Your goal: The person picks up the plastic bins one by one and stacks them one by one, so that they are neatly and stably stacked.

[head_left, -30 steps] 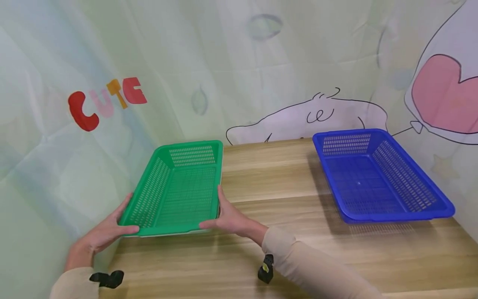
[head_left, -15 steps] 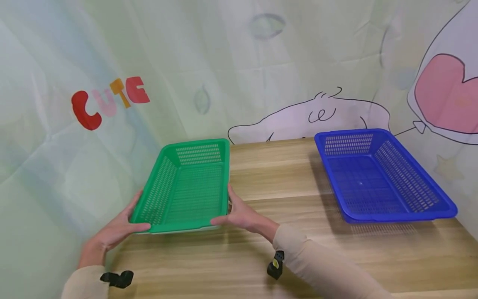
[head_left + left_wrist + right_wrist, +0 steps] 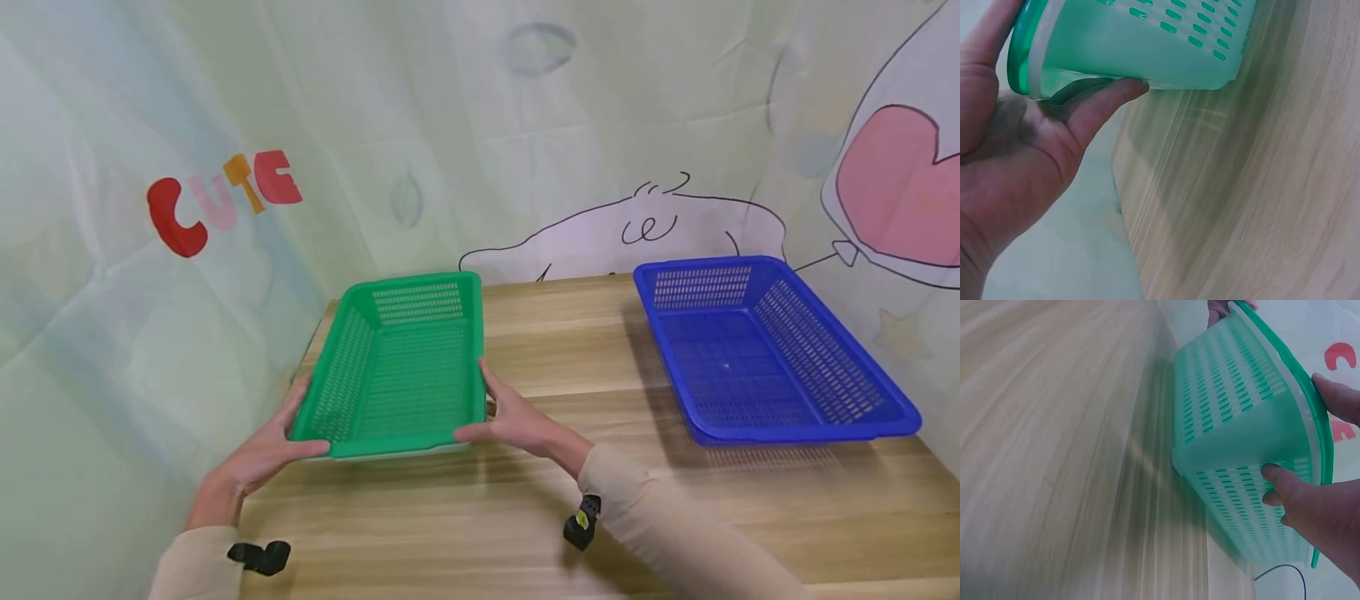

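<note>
Both hands hold a green rectangular plastic basket (image 3: pixel 420 379) with slotted walls by its near corners. My left hand (image 3: pixel 258 454) grips the near left corner, thumb over the rim and fingers under it along the outer wall. At the near right corner my right hand (image 3: pixel 521 421) has its thumb on the front rim, with fingers along the right side. A pale band (image 3: pixel 1041 47) runs just under the green rim in the left wrist view. Several right-hand fingertips press the slotted outer wall (image 3: pixel 1235 487) in the right wrist view. The basket's inside shows nothing lying in it.
A blue slotted basket (image 3: pixel 738 367) stands on the right of the wooden table (image 3: pixel 555 358). Printed cloth walls (image 3: pixel 420 142) enclose the table at the back and sides. Black wrist devices (image 3: pixel 258 557) sit on both sleeves.
The green basket, with both hands gripping it, has shifted to the right and slightly up in the head view. The blue basket stays in place; the head view has drifted a little.
</note>
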Demonstrator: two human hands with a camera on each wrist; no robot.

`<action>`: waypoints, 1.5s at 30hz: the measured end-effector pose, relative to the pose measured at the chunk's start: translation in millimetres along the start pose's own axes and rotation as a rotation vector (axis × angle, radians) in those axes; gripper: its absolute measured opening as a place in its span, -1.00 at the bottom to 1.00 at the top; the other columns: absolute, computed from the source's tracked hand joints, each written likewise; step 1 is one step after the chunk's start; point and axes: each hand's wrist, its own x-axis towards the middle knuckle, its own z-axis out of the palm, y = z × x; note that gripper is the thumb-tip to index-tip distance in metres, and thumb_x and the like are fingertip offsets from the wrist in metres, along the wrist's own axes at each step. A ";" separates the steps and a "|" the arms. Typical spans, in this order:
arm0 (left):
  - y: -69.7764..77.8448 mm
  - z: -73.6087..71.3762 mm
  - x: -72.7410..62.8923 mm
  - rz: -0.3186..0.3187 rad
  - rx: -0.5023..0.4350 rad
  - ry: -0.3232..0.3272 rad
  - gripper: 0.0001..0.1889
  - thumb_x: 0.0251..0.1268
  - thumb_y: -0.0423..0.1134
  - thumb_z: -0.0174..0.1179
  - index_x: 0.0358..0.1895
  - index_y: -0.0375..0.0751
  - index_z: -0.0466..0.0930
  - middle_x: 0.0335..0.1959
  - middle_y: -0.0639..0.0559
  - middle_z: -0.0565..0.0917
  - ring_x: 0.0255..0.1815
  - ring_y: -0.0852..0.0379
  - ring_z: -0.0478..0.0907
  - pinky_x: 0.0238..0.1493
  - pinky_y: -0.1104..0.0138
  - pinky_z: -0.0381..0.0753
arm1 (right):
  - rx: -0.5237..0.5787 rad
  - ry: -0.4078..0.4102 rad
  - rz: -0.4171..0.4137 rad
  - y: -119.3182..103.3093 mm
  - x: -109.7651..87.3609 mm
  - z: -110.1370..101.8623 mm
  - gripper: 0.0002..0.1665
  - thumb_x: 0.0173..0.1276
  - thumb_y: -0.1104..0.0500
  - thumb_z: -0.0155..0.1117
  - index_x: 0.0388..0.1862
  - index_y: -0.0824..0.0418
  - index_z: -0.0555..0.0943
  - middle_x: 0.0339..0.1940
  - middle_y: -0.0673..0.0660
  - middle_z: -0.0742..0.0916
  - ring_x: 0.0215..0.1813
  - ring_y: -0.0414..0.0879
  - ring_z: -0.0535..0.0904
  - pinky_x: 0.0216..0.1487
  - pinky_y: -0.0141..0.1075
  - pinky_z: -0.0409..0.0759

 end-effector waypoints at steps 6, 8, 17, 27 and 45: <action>0.9 9.2 9.7 0.004 -0.026 -0.034 0.18 0.30 -0.39 0.32 0.61 0.15 -0.52 0.60 -0.14 -0.53 0.55 -0.36 -0.52 0.36 -0.38 -0.19 | 0.040 -0.002 0.006 2.2 -7.4 -13.7 0.46 0.15 0.18 0.58 0.67 -0.01 -0.34 0.65 0.18 -0.01 0.52 0.25 0.17 0.40 0.00 0.32; 1.7 12.6 12.3 0.013 -0.015 -0.038 0.17 0.30 -0.38 0.33 0.62 0.13 -0.50 0.60 -0.12 -0.52 0.55 -0.33 -0.54 0.38 -0.36 -0.19 | 0.056 0.003 0.009 3.0 -9.8 -18.0 0.47 0.13 0.20 0.59 0.67 -0.01 -0.33 0.65 0.18 -0.02 0.53 0.26 0.15 0.40 0.00 0.32; 7.0 28.7 22.4 0.022 -0.030 -0.037 0.18 0.29 -0.35 0.34 0.62 0.08 -0.51 0.61 -0.14 -0.46 0.57 -0.32 -0.32 0.21 0.49 0.33 | 0.052 0.013 0.001 5.4 -17.0 -37.0 0.40 0.15 0.20 0.57 0.68 0.00 -0.24 0.65 0.18 -0.01 0.53 0.31 0.15 0.39 0.04 0.32; 18.6 51.6 35.5 -0.010 -0.044 -0.021 0.19 0.27 -0.27 0.37 0.62 0.05 -0.50 0.62 -0.15 -0.43 0.58 -0.29 -0.31 0.45 -0.23 -0.09 | 0.057 0.026 -0.003 6.2 -29.1 -58.8 0.40 0.14 0.27 0.57 0.68 -0.01 -0.22 0.65 0.15 0.03 0.52 0.27 0.19 0.36 0.03 0.37; 33.7 78.2 52.1 -0.030 -0.094 -0.044 0.20 0.25 -0.24 0.40 0.62 0.15 -0.48 0.63 -0.18 -0.39 0.58 -0.29 -0.17 0.46 -0.21 -0.05 | 0.009 0.028 0.004 5.9 -52.1 -89.2 0.36 0.22 0.21 0.52 0.67 0.06 -0.29 0.64 0.29 0.04 0.53 0.31 0.13 0.39 0.09 0.29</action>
